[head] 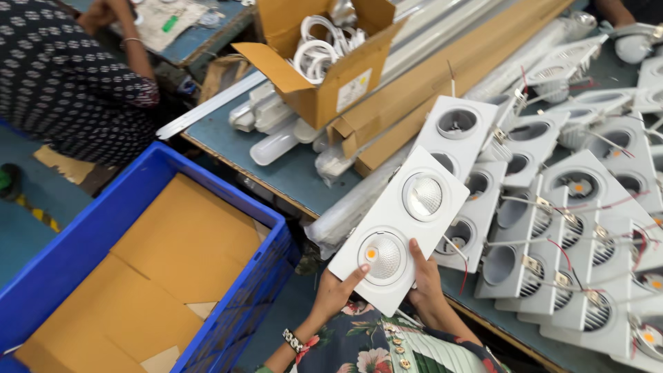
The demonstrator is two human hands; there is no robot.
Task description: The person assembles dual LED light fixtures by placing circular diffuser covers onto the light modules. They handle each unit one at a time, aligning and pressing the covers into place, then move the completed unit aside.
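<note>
I hold a white double downlight fixture point(400, 228) with two round lamps, face up, over the table's near edge. My left hand point(336, 290) grips its lower left corner, fingers on the face beside the lower lamp. My right hand point(426, 283) grips its lower right edge, thumb by the same lamp. Several more white fixtures point(552, 228) with red and white wires lie stacked on the blue table point(290, 173) to the right.
A blue plastic crate point(90, 235) lined with cardboard stands at lower left. An open cardboard box point(324, 76) of white rings, long cardboard cartons point(428, 83) and white tubes point(273, 145) lie on the table. Another person point(69, 76) in dark patterned clothing stands at upper left.
</note>
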